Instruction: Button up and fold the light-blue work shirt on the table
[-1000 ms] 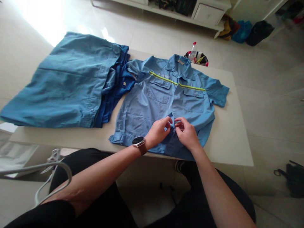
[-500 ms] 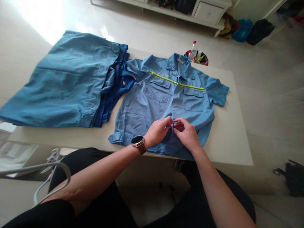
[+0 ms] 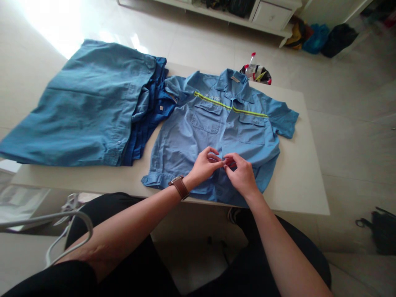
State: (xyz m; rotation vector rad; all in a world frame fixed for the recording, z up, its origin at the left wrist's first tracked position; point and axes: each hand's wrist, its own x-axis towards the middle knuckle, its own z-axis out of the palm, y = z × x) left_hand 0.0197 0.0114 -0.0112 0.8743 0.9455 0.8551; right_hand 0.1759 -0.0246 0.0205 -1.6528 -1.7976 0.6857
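A light blue short-sleeved work shirt (image 3: 201, 142) lies face up, with a yellow-green stripe across the chest and two flap pockets. My left hand (image 3: 206, 166), wearing a watch on a brown strap, is over the lower front opening, its thumb pinched in at the placket and other fingers loosely bent. Opposite it, my right hand (image 3: 241, 171) pinches the same spot with thumb and forefinger. The fingertips of both hands meet there and hide the bit of cloth or button between them. A lower button (image 3: 219, 192) shows near the hem.
On the left of the white table (image 3: 305, 173) is a thick pile of blue garments (image 3: 93, 107), touching the shirt's sleeve. Behind the table's far edge stands a bin (image 3: 264, 76) with plastic bottles (image 3: 252, 66). A grey cable (image 3: 74, 213) loops at lower left.
My left wrist has turned, so the watch face has swung away and the strap shows. The left fingers have opened out somewhat. The raised placket edge seen between the hands is now lower and mostly hidden.
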